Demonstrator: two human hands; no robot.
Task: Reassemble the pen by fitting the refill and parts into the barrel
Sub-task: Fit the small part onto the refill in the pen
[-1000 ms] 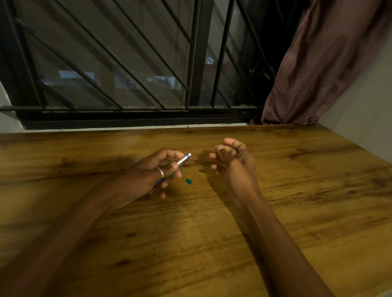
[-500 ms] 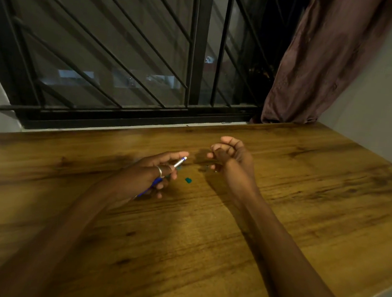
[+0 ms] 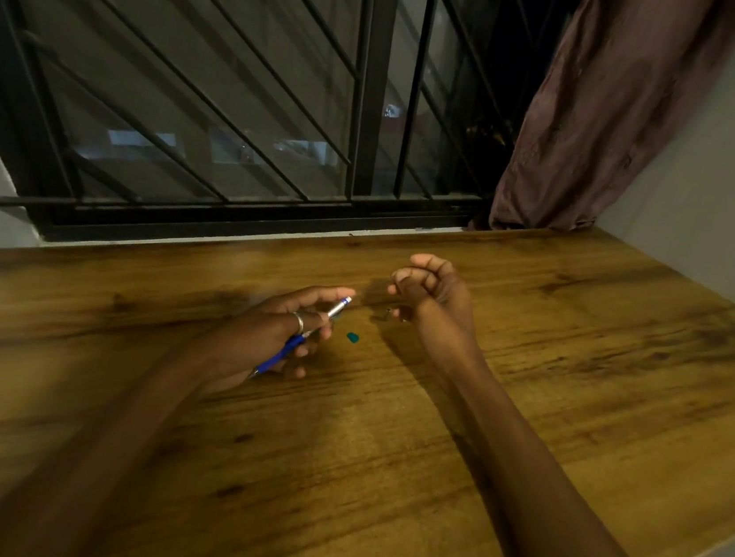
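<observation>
Now, in the head view, the left hand [image 3: 275, 336] is curling its fingers around 1 slim pen barrel [image 3: 302, 339], blue plastic at the lower end and silvery metal at the tip pointing toward 2 o'clock. The right hand [image 3: 435, 293] is hovering at 3 o'clock from that tip, fingers bunched together; whether it is pinching anything, I cannot tell. Between the hands, 1 small teal piece [image 3: 352, 337] is lying flat on the glossy wood-grain table [image 3: 576, 373], and 1 tiny dark part [image 3: 387, 313] is sitting just beside the right hand.
</observation>
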